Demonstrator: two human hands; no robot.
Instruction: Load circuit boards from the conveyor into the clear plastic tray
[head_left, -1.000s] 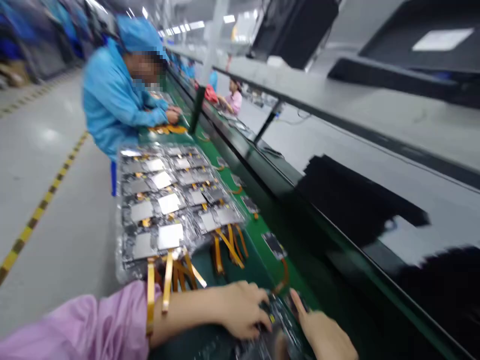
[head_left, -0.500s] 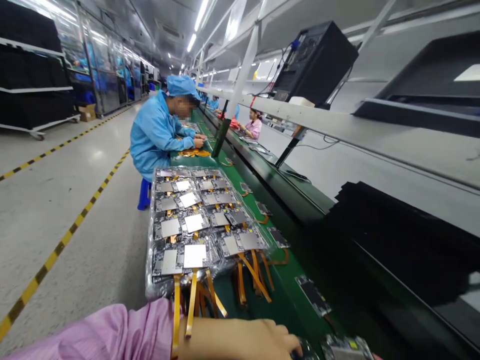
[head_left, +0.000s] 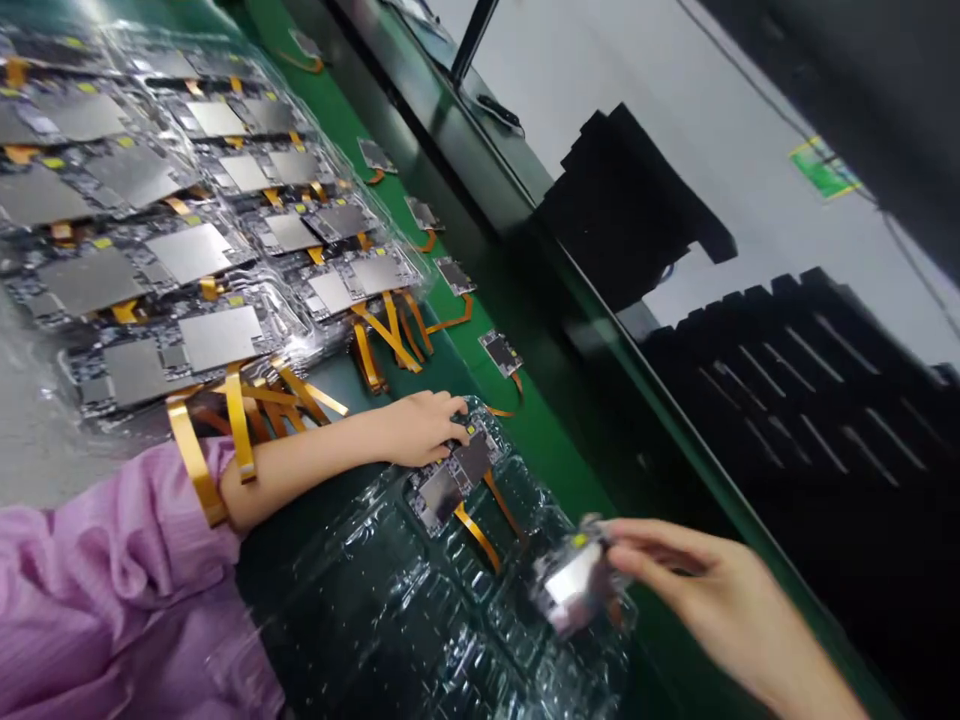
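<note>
My left hand (head_left: 424,430) reaches across from the left, its fingers bent over the edge of a circuit board (head_left: 441,495) in a clear plastic tray (head_left: 375,600). Beside it, another circuit board (head_left: 474,458) lies in the same tray; orange ribbon cables trail from both. My right hand (head_left: 697,590) pinches a third circuit board (head_left: 570,585) by its edge, held over the tray's right side. This board is blurred, with a shiny metal shield and a yellow mark. Under my left fingers, the exact contact is partly hidden.
At upper left, stacked clear trays (head_left: 300,335) hold several shielded boards, with ribbon cables (head_left: 240,420) hanging over the near edge by my left forearm. Loose boards (head_left: 500,352) line the green bench surface (head_left: 555,430). Black slotted racks (head_left: 787,390) stand at right.
The view has swung down and right, bringing the near tray and both hands into sight. My right hand, barely visible before at the bottom edge, now shows with a board in it.
</note>
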